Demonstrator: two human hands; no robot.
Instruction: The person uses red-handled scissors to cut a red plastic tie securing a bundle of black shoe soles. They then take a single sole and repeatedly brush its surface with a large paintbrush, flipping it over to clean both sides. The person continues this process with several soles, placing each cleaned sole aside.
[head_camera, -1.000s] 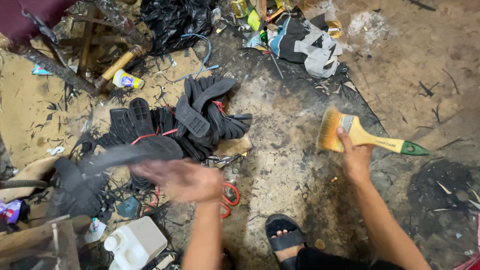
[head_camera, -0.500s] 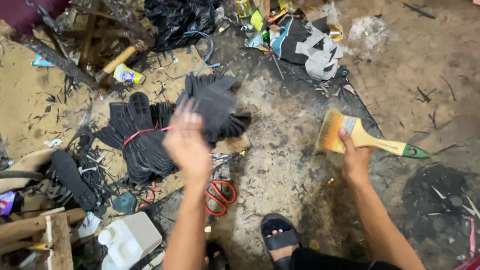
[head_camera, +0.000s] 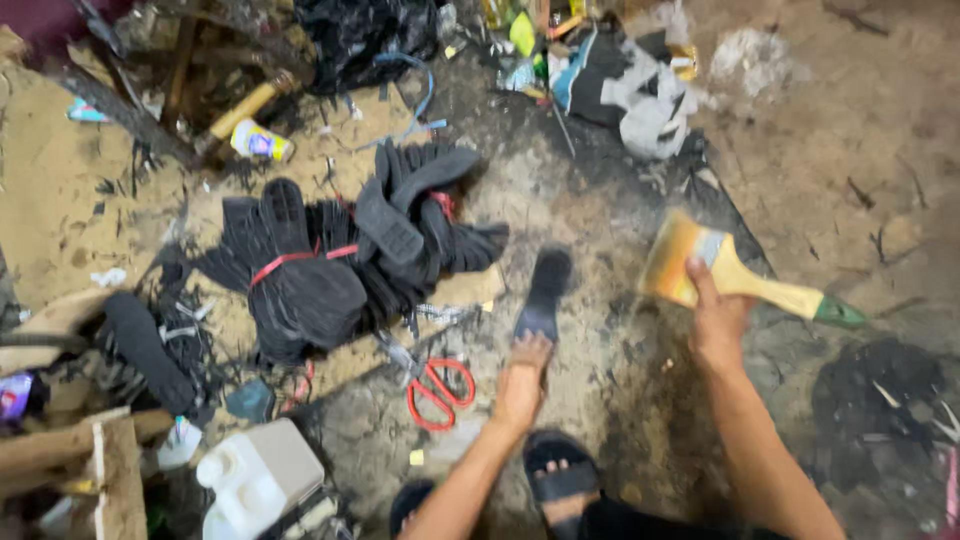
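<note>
Left hand pinches the near end of a black shoe sole, which lies flat on the dirty floor just right of the tied bundle of black soles. Right hand is closed around the handle of a wide paintbrush, bristles tilted down-left, near the sole but apart from it.

Risks:
- Grip is at the sole's tip only; it could pivot or slip under a brush stroke.
- Floor grit could stick to a wet face.
- Red-handled scissors lie just left of the left wrist; a snag is likely if that hand sweeps left.

Room: open floor to the right and ahead of the sole. The left is crowded by the bundle, scraps and a white jug. A sandalled foot sits just behind.
</note>
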